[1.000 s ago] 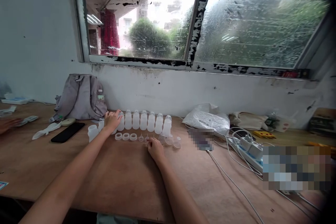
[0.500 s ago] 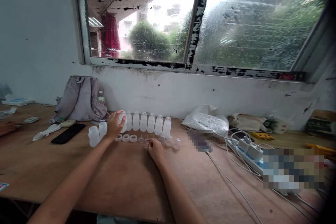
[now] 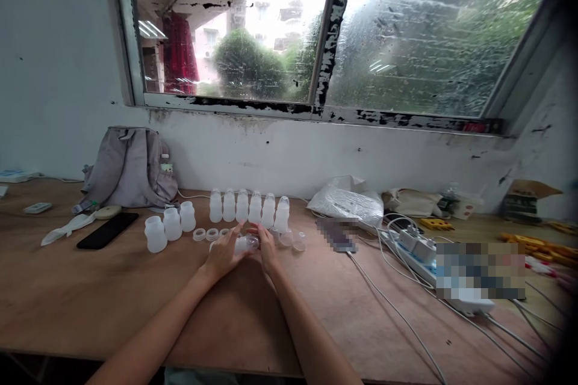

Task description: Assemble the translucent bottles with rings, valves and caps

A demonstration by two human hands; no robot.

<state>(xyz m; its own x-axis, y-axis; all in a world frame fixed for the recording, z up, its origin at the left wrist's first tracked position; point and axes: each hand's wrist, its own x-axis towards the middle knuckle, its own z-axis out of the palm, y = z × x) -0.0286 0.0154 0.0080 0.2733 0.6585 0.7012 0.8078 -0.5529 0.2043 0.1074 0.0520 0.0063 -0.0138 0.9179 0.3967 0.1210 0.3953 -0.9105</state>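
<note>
A frosted white baby bottle point(image 3: 241, 245) lies tilted on its side low over the table, its clear cap point(image 3: 252, 243) pointing right. My left hand point(image 3: 223, 254) is wrapped around the bottle's body. At the other end, my right hand point(image 3: 267, 248) has its fingers closed around the clear cap. Behind both hands stands a row of several capped bottles point(image 3: 242, 206). Three bottles without caps point(image 3: 172, 224) are upright to the left. White collar rings point(image 3: 212, 234) lie just left of my left hand, and more clear caps point(image 3: 298, 242) sit right of my right hand.
To the left are a black phone point(image 3: 107, 231), a white strap-like item point(image 3: 67, 229) and a grey backpack point(image 3: 124, 168). On the right lie a plastic-wrapped package point(image 3: 350, 203), a power strip point(image 3: 418, 264) and loose white cables point(image 3: 392, 307). A window is above the table.
My left hand has brought the bottle from the left end of the capped row toward me and laid it over sideways. My right hand has come up to its cap. The view has shifted slightly.
</note>
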